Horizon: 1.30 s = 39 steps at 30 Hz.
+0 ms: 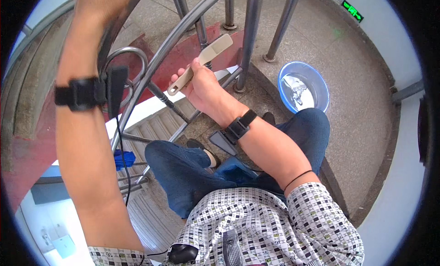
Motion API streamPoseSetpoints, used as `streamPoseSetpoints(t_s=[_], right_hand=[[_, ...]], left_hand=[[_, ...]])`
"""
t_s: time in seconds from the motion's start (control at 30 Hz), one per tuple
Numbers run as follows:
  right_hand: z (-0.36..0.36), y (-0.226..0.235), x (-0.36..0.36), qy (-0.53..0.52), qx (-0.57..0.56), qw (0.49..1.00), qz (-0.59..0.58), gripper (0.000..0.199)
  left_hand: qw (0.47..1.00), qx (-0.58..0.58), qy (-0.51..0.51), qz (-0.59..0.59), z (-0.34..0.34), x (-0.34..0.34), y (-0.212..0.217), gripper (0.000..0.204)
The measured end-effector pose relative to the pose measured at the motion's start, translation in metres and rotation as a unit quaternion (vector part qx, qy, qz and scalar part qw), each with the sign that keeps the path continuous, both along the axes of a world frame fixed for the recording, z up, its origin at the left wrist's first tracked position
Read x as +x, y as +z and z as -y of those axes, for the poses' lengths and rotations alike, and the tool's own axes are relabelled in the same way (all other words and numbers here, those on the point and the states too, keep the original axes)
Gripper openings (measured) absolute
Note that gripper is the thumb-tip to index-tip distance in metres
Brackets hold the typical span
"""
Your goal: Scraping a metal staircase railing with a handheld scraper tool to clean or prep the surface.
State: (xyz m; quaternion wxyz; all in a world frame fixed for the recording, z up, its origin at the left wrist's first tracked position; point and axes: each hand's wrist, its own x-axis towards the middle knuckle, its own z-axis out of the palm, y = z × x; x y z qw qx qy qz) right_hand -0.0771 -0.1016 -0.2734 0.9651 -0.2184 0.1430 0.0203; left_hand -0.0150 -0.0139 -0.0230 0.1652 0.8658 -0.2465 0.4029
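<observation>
The right hand [201,85] is clenched around a beige scraper [201,62] beside the metal railing [250,37]; the left hand's [98,2] grip is cut off, so I cannot tell.

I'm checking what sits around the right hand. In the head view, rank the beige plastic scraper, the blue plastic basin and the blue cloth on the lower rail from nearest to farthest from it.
1. Beige plastic scraper: gripped in the right hand, against the metal railing.
2. Blue plastic basin: on the floor to the right.
3. Blue cloth: lower left, on the lower rail, farthest.
</observation>
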Motion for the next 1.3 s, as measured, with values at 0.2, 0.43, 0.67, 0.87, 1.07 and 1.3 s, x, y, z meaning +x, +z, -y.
streamPoseSetpoints(t_s=[0.2, 0.43, 0.67, 0.87, 1.07, 1.3], right_hand=[[0.045, -0.018, -0.009, 0.074, -0.127, 0.989, 0.033, 0.027], [0.062, -0.013, -0.025, 0.114, -0.216, 0.969, 0.050, 0.027], [0.102, -0.007, -0.033, 0.174, -0.508, 0.839, 0.091, 0.042], [0.115, 0.022, -0.067, 0.221, -0.728, 0.617, 0.203, 0.041], [0.121, 0.044, -0.090, 0.204, -0.726, 0.616, 0.229, 0.029], [0.115, 0.040, -0.099, 0.204, -0.768, 0.545, 0.268, 0.026]], left_hand=[[0.954, 0.090, -0.253, 0.132, -0.015, -0.047, -0.124, 0.008], [0.860, -0.102, -0.201, -0.458, -0.006, -0.064, -0.228, 0.039], [0.869, -0.063, -0.160, -0.465, 0.006, -0.047, -0.229, 0.029], [0.931, 0.079, 0.000, -0.357, -0.019, -0.050, -0.212, 0.037], [0.930, 0.095, 0.033, -0.352, -0.045, -0.052, -0.200, 0.041], [0.931, 0.096, 0.039, -0.351, -0.017, -0.043, -0.200, 0.041]])
